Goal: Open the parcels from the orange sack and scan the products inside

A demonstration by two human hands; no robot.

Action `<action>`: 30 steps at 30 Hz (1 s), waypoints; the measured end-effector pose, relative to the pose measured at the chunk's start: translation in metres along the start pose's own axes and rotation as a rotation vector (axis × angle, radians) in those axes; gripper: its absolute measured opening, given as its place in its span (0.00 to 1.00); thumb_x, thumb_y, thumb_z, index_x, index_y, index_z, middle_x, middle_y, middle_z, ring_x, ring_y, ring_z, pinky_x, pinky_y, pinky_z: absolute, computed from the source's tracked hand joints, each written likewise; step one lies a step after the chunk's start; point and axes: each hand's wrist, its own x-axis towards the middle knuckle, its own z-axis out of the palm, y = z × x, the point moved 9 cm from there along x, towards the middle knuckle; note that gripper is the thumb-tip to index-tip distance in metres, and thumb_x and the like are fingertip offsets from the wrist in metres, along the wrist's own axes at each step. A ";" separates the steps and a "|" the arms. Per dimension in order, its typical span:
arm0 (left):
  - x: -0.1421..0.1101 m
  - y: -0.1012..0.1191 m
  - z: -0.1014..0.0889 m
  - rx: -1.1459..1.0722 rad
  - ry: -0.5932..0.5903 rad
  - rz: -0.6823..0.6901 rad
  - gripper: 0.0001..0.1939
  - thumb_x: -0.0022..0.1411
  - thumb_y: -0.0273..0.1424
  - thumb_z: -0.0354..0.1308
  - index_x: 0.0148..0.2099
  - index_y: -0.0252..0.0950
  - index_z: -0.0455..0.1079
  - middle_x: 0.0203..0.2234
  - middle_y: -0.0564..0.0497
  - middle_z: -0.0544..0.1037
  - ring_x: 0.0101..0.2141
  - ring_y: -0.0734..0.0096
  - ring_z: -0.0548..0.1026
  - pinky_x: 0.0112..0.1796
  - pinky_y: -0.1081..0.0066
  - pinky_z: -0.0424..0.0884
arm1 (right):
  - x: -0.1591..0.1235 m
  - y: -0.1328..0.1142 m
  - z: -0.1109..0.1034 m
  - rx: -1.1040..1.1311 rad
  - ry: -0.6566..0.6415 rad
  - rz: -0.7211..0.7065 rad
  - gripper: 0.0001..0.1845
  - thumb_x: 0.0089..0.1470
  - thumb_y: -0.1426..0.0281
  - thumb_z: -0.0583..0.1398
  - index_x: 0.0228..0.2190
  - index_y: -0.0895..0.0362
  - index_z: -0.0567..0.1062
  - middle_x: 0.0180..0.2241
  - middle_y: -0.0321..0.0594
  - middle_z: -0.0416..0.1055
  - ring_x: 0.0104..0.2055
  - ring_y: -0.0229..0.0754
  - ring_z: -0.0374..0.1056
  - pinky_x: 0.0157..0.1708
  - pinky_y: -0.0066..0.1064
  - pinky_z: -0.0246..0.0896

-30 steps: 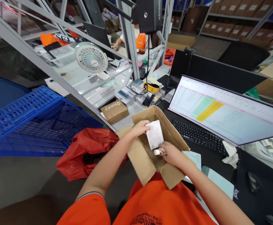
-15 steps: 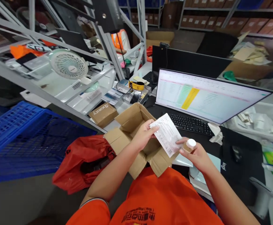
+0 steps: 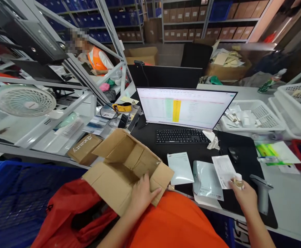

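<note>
My left hand (image 3: 142,196) lies on the front flap of an open cardboard box (image 3: 126,155), its fingers curled over the flap. My right hand (image 3: 243,196) is shut around a small bottle with a white cap (image 3: 238,181). A printed paper slip (image 3: 224,171) sits against that hand on the black desk mat (image 3: 246,206), though I cannot tell if the hand holds it. Beside the slip lie a pale plastic mailer (image 3: 207,181) and a pale green card (image 3: 180,168). The inside bottom of the box is hidden by its flaps.
A handheld barcode scanner (image 3: 262,193) lies right of my right hand. A keyboard (image 3: 181,136) and monitor (image 3: 186,107) stand ahead. A red plastic bag (image 3: 72,217) and blue crate (image 3: 8,193) are at lower left. White baskets (image 3: 251,115) stand right; a co-worker (image 3: 97,60) sits beyond the metal shelf.
The view has swung right. My left hand has let go of the paper slip and moved onto the box flap. The slip now lies by my right hand, which has moved right with the bottle.
</note>
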 end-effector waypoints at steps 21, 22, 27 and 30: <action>0.052 -0.070 -0.062 0.569 0.147 -0.061 0.27 0.66 0.43 0.52 0.56 0.26 0.67 0.40 0.34 0.79 0.44 0.42 0.77 0.46 0.56 0.68 | 0.022 0.080 0.024 -0.090 0.086 -0.047 0.23 0.45 0.51 0.60 0.31 0.59 0.76 0.39 0.56 0.73 0.53 0.58 0.64 0.55 0.44 0.61; 0.050 -0.066 -0.063 0.545 0.187 -0.062 0.30 0.65 0.44 0.52 0.58 0.24 0.65 0.43 0.32 0.78 0.45 0.41 0.76 0.48 0.54 0.68 | 0.020 0.081 0.022 -0.090 0.111 -0.040 0.26 0.48 0.48 0.58 0.32 0.60 0.77 0.37 0.56 0.72 0.51 0.58 0.64 0.55 0.45 0.61; 0.014 -0.033 -0.081 0.211 0.577 -0.151 0.37 0.63 0.49 0.53 0.64 0.27 0.62 0.62 0.26 0.64 0.60 0.33 0.65 0.53 0.45 0.67 | 0.016 0.082 0.018 -0.071 0.168 -0.038 0.35 0.52 0.42 0.55 0.38 0.62 0.78 0.36 0.53 0.72 0.48 0.56 0.66 0.52 0.45 0.62; -0.009 -0.015 -0.075 0.032 0.711 -0.205 0.33 0.62 0.47 0.56 0.61 0.30 0.65 0.61 0.29 0.64 0.61 0.36 0.63 0.56 0.42 0.64 | 0.018 0.084 0.012 -0.068 0.228 -0.029 0.35 0.54 0.44 0.55 0.43 0.64 0.77 0.44 0.57 0.71 0.48 0.55 0.66 0.52 0.43 0.62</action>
